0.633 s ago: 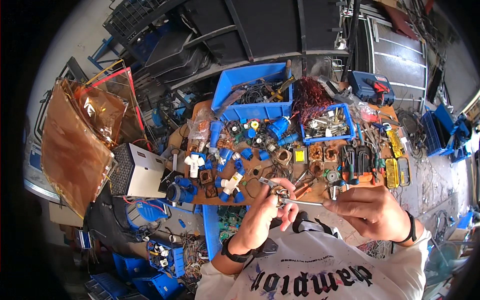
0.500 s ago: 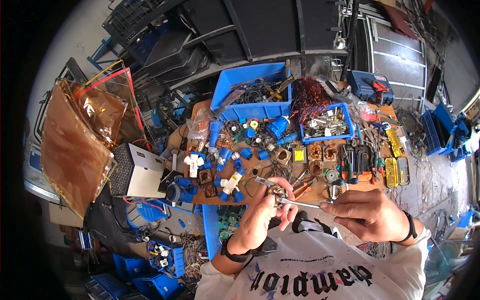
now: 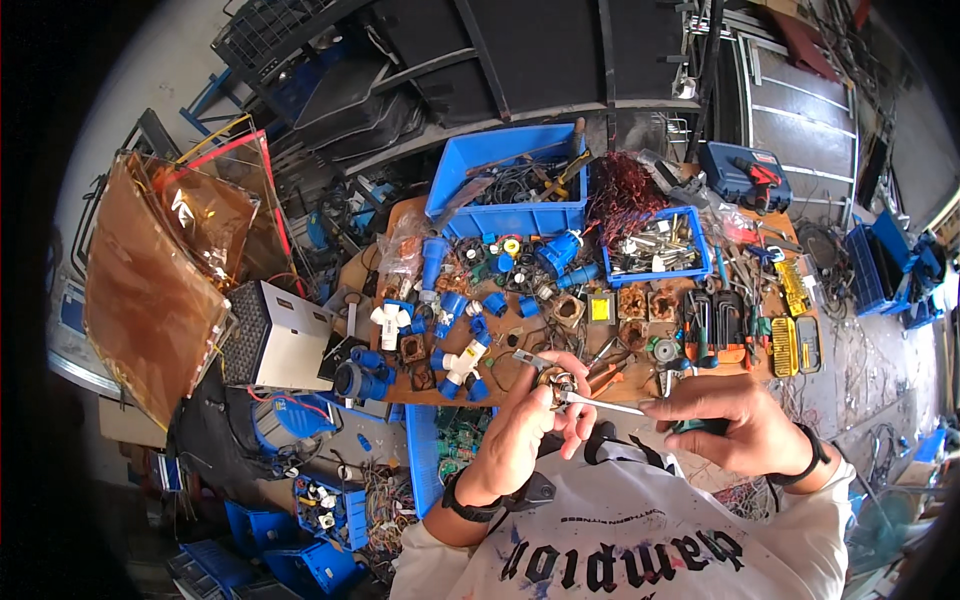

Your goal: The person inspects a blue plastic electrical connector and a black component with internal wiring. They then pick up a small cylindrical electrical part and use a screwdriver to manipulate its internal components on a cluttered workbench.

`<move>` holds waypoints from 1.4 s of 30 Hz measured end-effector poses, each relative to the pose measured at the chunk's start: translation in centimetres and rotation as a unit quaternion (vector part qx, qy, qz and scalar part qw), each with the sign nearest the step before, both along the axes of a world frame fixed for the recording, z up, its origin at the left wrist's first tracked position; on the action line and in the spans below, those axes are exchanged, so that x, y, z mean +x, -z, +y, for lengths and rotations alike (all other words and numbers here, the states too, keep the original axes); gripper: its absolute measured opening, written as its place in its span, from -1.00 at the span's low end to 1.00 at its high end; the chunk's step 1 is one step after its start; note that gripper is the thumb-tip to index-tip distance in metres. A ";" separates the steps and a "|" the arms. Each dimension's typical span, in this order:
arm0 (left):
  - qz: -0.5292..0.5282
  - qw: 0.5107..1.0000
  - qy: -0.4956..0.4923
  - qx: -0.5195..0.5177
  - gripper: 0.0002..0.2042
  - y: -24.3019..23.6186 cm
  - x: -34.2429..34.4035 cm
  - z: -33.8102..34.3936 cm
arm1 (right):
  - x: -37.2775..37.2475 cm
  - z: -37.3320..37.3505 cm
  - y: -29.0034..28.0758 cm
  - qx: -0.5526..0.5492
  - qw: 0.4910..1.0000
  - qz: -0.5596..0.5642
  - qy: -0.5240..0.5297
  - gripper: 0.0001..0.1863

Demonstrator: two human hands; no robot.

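Observation:
My left hand (image 3: 515, 435) is closed round a small round metal fitting (image 3: 556, 379) with a flat metal strip (image 3: 530, 358) standing out beyond the fingertips. The fingers hide much of the fitting. My right hand (image 3: 735, 408) grips a screwdriver (image 3: 617, 405) by its dark green handle, partly hidden in the palm. Its bright shaft runs leftward, and the tip meets the fitting beside my left thumb. Both hands are raised in front of my shirt, at the near edge of the wooden table (image 3: 640, 388).
Blue and white plug connectors (image 3: 462, 362) crowd the left of the table. Behind stand a large blue bin (image 3: 510, 218) of cables and a blue tray (image 3: 655, 274) of metal parts. Hex keys (image 3: 725, 325) and a yellow bit case (image 3: 783, 345) lie right. A blue crate (image 3: 424, 460) of circuit boards sits below.
My right hand has turned on the screwdriver, and its green handle now shows under the fingers. The left hand still holds the fitting in nearly the same place.

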State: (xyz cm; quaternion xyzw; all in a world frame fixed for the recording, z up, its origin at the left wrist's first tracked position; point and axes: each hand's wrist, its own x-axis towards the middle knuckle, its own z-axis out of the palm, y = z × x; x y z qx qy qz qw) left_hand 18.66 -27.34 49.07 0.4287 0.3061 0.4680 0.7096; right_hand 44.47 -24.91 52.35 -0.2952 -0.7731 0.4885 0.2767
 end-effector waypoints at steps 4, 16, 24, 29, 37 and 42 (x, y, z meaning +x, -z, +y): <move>-0.001 1.000 0.010 -0.021 -0.52 0.0 0.1 -0.1 | 0.0 -0.3 -1.3 0.134 0.985 -0.101 0.029 -0.55; 0.033 0.999 0.001 0.025 -0.53 0.4 0.3 -0.4 | 0.8 -0.6 0.3 -0.184 0.982 0.027 -0.010 -0.55; -0.048 0.999 0.011 -0.019 -0.49 0.6 0.3 -0.3 | 0.4 -0.6 0.1 0.064 0.998 -0.009 0.017 -0.55; -0.027 1.000 0.015 -0.005 -0.34 -0.1 0.4 -0.3 | 0.5 -1.3 -0.3 0.097 0.993 -0.051 0.050 -0.52; 0.065 0.995 -0.032 0.073 -0.41 -0.4 0.5 -1.0 | 0.6 -1.6 0.2 0.048 0.998 -0.024 0.035 -0.53; 0.129 0.980 -0.076 0.132 -0.45 -0.6 0.9 -1.3 | 0.5 -1.9 0.9 0.041 0.998 -0.002 0.040 -0.52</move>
